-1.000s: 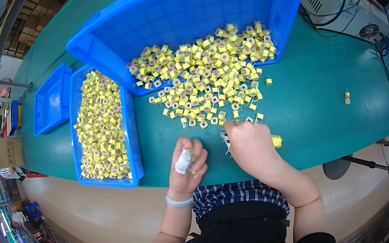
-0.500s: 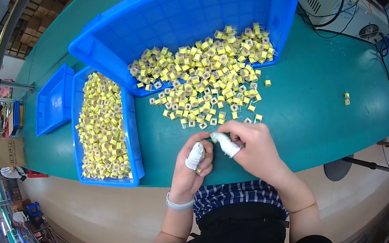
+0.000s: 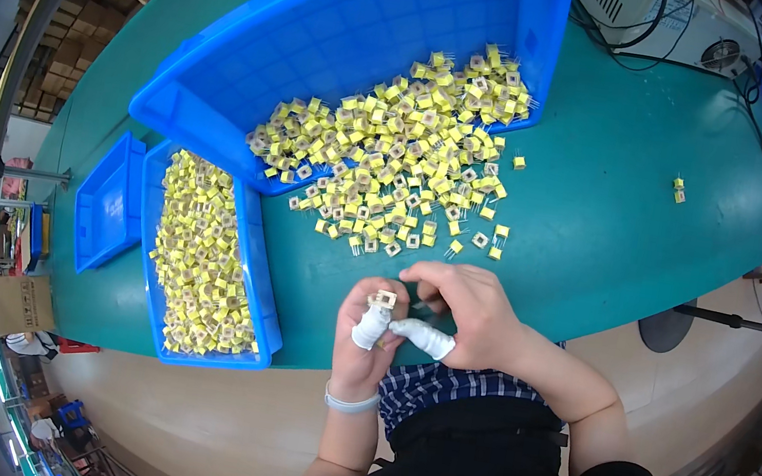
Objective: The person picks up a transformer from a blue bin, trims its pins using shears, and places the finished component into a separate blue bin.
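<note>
My left hand (image 3: 364, 336) is closed, its white-wrapped thumb pressing a small coil bobbin (image 3: 383, 299) against the fingers. The bobbin's pale, square, hollow end faces up. Close on its right, my right hand (image 3: 462, 319) has its index finger stretched out and its white-wrapped thumb apart from it, the thumb tip touching or nearly touching the left fingers. Nothing shows between them; its other fingers are curled and partly hidden. Beyond both hands spreads a loose pile of yellow-taped coil bobbins (image 3: 390, 175) with thin metal pins.
A large blue bin (image 3: 333, 34) lies tipped on its side, the pile spilling from it onto the green table (image 3: 600, 222). To the left stand a blue tray (image 3: 265, 304) full of bobbins and a smaller blue tray (image 3: 110, 207). A cabled machine (image 3: 669, 25) sits far right.
The right thumb and index finger have parted and come down beside the left hand. The left hand has turned slightly, so the bobbin's square end now shows.
</note>
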Demonstrator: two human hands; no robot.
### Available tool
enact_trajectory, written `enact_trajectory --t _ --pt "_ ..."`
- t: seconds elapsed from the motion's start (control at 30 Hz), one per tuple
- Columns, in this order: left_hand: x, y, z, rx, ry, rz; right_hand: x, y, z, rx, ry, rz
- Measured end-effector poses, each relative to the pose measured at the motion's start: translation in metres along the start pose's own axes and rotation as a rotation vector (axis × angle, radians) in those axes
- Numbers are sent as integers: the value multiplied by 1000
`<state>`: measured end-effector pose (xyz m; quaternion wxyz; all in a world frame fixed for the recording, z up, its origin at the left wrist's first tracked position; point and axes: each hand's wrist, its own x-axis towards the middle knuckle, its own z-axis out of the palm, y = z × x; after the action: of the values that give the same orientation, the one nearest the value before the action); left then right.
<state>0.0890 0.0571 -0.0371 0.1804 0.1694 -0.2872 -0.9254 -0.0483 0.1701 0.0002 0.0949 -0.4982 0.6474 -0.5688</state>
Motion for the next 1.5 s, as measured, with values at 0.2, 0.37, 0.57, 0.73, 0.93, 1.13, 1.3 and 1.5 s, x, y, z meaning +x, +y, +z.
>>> enact_trajectory --t 0.2,0.37,0.57,0.73,0.93,1.13,1.3,1.5 --pt "-3 4 -15 162 39 160 -6 22 15 -15 42 -117" --pt "-3 3 -15 205 47 216 -8 24 17 -90 90 -189" --pt "-1 2 -13 236 77 212 -8 22 17 -157 81 -233" --pt "-1 2 -13 244 61 220 -8 22 18 -159 90 -240" --pt "0 2 -12 255 48 240 -8 22 18 -150 108 -225" --pt "-1 2 -14 263 42 229 -9 22 17 -158 90 -234" --pt "0 1 -13 289 81 263 -9 22 17 -160 83 -233" --pt "0 7 -10 112 -3 216 -10 22 16 -149 84 -244"
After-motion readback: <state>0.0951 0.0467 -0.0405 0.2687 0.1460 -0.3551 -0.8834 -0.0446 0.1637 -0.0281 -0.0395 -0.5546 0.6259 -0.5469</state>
